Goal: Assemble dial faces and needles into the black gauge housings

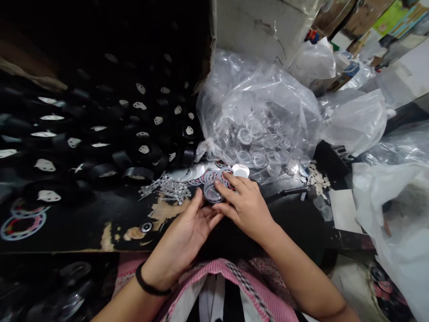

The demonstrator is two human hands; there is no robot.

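A small round dark case with a transparent top is between my two hands at the front of the black table. My left hand supports it from below, with the thumb at its left edge and the fingers bent underneath. From the right, my right hand grips its rim between thumb and fingers. Just behind lie printed ring discs and a white disc. A heap of thin metal pins lies left of the case.
Behind stands a plastic bag spilling transparent round lids. Black round parts with pale metal plates fill the left side. Small pale plates and a white card lie right. Printed rings rest near the left edge.
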